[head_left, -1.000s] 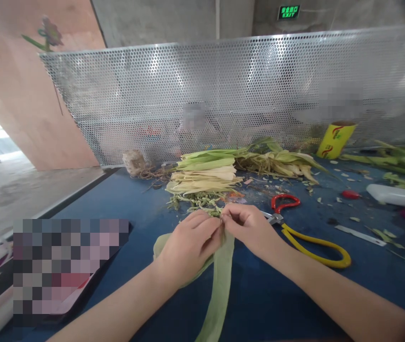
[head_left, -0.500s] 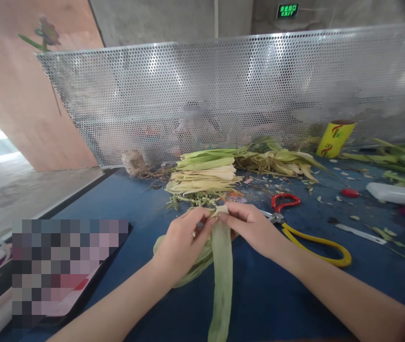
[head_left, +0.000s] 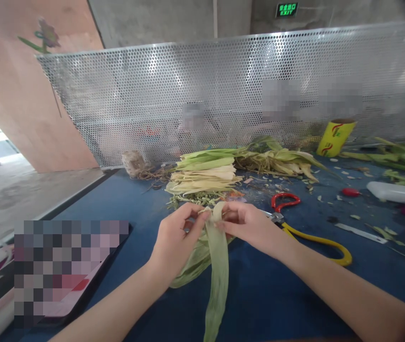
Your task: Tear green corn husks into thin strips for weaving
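Observation:
A long pale-green corn husk strip (head_left: 217, 275) hangs from between my hands toward the near edge of the table. My left hand (head_left: 179, 237) pinches its upper part between thumb and fingers. On the other side, my right hand (head_left: 247, 223) grips the strip where it folds over at the top. More green husk (head_left: 197, 266) spreads behind and below my left hand, partly hidden by it. Just beyond my fingers lie a stack of flat husks (head_left: 205, 168) and a small heap of dried green bits (head_left: 191, 198).
Scissors (head_left: 314, 240) with red and yellow handles lie right of my right hand. A pixelated flat object (head_left: 70, 270) is at left. Twine (head_left: 134, 165), a yellow roll (head_left: 335, 138), a white blade-like strip (head_left: 361, 233) and a perforated metal screen (head_left: 124, 104) stand or lie farther off.
My hands have moved slightly apart, the left one shifting left. The top of the strip now folds over at my right fingers, and its hanging end has swung a little left.

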The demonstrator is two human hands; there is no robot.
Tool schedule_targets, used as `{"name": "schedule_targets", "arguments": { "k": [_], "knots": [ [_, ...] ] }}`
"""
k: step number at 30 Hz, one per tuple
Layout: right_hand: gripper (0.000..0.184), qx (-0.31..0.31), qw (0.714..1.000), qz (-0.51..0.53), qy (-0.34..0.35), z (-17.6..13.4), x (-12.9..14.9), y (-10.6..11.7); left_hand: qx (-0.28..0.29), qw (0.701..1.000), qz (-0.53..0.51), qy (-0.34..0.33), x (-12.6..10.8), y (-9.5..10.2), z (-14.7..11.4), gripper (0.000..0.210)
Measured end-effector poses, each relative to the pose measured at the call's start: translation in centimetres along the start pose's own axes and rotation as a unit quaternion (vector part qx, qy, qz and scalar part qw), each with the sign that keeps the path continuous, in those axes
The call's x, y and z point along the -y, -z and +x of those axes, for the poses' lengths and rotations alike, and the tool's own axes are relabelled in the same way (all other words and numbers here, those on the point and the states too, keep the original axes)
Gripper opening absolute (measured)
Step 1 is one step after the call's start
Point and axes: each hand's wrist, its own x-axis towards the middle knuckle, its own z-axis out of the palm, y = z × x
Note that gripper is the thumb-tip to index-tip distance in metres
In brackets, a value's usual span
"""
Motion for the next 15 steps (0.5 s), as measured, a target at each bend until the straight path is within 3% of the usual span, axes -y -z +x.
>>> {"name": "schedule_targets", "arguments": {
  "k": [7, 10, 15],
  "knots": [
    [0.024, -0.027, 1.000, -0.016, 0.006, 0.25, -0.53, 0.56, 0.063, 0.991, -0.106, 0.051, -0.10, -0.17, 0.20, 0.016],
    [0.028, -0.037, 0.999, 0.008, -0.021, 0.13, -0.07, 0.50, 0.049, 0.989, -0.127, 0.064, -0.08, -0.25, 0.18, 0.013],
    [0.030, -0.061, 0.995, 0.075, -0.028, 0.21, 0.02, 0.68, -0.002, 0.991, -0.135, 0.014, -0.17, -0.19, -0.31, 0.007]
  ]
}}
